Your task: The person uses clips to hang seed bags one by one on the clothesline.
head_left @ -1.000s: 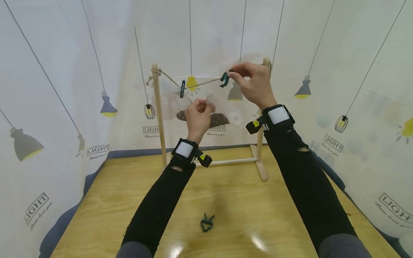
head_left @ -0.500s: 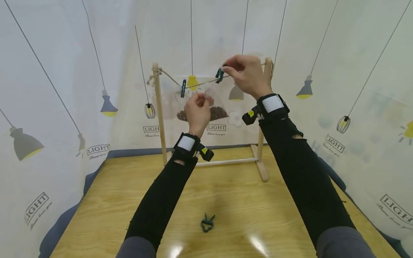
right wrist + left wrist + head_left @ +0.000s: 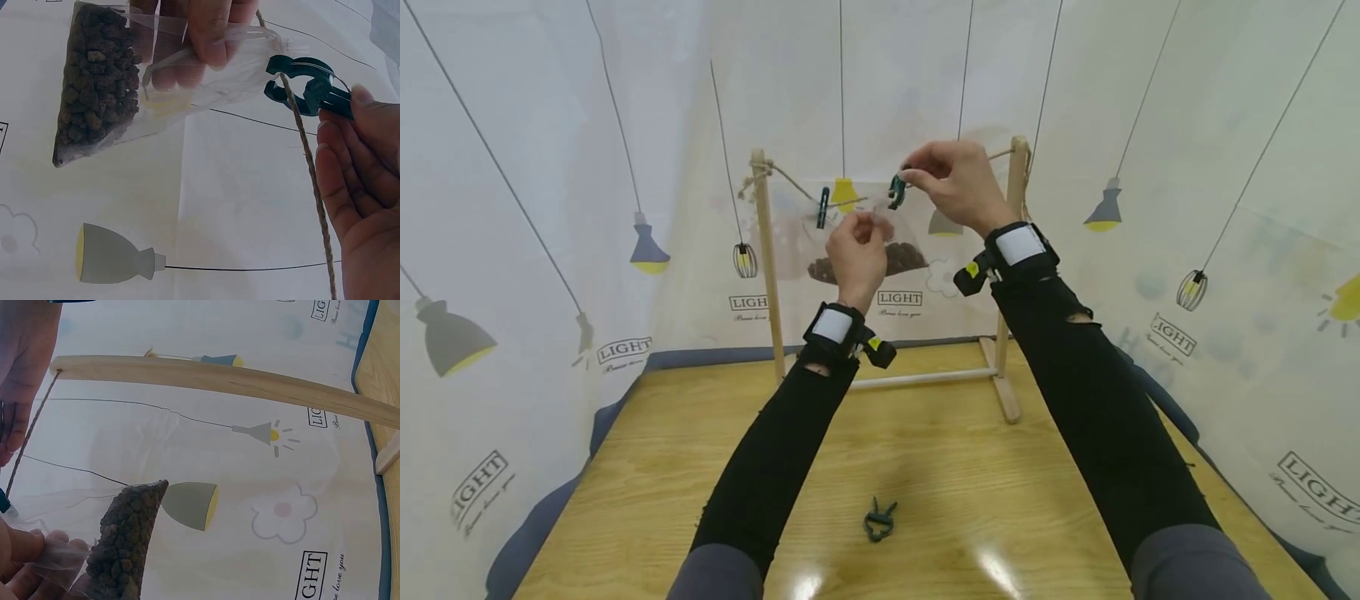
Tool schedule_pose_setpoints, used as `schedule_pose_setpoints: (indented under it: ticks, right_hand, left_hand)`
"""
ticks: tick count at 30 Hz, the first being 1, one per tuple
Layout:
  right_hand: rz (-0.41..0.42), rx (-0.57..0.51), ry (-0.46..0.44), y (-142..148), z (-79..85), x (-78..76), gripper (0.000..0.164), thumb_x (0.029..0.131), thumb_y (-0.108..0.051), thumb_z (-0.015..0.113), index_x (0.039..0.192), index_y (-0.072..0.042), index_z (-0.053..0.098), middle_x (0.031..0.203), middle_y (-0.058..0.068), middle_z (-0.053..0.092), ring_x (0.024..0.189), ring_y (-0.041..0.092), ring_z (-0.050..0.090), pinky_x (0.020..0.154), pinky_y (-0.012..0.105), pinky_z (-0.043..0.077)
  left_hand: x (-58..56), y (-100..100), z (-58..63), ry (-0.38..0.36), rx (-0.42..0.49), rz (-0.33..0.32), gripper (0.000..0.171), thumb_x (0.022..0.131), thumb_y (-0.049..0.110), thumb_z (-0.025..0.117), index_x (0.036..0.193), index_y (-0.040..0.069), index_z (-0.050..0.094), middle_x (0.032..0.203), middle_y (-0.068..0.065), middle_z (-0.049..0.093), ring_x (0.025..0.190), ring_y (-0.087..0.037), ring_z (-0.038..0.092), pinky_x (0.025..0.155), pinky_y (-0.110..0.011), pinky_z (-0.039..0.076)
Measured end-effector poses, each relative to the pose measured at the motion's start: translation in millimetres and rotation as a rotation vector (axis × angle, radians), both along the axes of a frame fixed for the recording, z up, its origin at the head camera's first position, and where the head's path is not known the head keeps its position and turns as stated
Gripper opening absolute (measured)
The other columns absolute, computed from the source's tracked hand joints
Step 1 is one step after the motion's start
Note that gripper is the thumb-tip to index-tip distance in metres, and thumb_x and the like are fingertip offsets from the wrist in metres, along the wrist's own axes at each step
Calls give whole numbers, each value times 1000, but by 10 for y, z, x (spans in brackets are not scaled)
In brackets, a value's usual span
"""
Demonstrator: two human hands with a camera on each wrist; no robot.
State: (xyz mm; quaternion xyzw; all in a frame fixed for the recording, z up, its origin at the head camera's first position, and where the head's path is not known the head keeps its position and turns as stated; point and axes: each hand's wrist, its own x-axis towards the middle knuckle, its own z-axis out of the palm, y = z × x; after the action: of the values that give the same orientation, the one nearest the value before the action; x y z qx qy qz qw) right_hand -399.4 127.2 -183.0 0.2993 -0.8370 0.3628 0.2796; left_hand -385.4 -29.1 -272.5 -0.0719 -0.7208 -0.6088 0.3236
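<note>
In the head view my left hand (image 3: 857, 258) pinches a clear plastic bag (image 3: 97, 94) near its top edge; dark brown pebble-like lumps fill the bag's bottom. A green spring clip (image 3: 312, 81) is squeezed between the thumb and fingers of my right hand (image 3: 958, 179). In the right wrist view the clip's jaws are spread, with the twine (image 3: 312, 175) at their mouth and the bag's upper edge right beside it. Farther left, a second dark green clip (image 3: 823, 208) sits on the twine at the bag's other upper corner. Contact between bag edge and jaws is hard to tell.
The twine runs between two wooden posts (image 3: 767, 275) of a stand, joined low down by a white rod (image 3: 925, 379). Another green clip (image 3: 878, 521) lies on the wooden table (image 3: 940, 467) in front. A lamp-printed sheet (image 3: 1150, 125) hangs behind and at both sides.
My right hand has moved left along the twine with the clip, closer to my left hand. The left hand has risen slightly, still holding the bag.
</note>
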Motion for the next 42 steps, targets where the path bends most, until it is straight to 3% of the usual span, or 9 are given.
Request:
schedule_pose_setpoints:
  ticks: [13, 22, 32, 42]
  right_hand:
    - [20, 36, -23, -78, -82, -29, 21, 100, -20, 70, 112, -4, 75, 105, 13, 76, 87, 20, 68, 77, 25, 48]
    - [56, 106, -42, -62, -83, -22, 32, 97, -18, 73, 124, -2, 71, 107, 16, 75, 95, 24, 70, 87, 34, 56]
    - [83, 106, -48, -67, -153, 11, 38, 95, -19, 75, 128, -1, 69, 108, 16, 73, 97, 25, 69, 90, 36, 57]
    - [104, 86, -14, -8, -314, -50, 41, 94, -15, 75, 131, 0, 66, 109, 18, 73, 98, 28, 70, 90, 42, 60]
  left_hand:
    - [-48, 0, -22, -28, -14, -4, 9, 100, 7, 64, 106, 4, 70, 102, -11, 79, 92, -23, 76, 78, -30, 60]
    - [-81, -14, -38, -18, -26, 19, 4, 99, 10, 67, 99, 11, 71, 98, -11, 80, 90, -23, 76, 67, -21, 51]
    - [-43, -44, -72, -76, -79, -6, 13, 102, 15, 64, 108, 5, 70, 101, -11, 79, 90, -24, 75, 64, -18, 47]
    - [-21, -35, -117, -94, -156, -33, 22, 101, 17, 67, 116, 2, 67, 105, -15, 78, 95, -28, 74, 81, -37, 59]
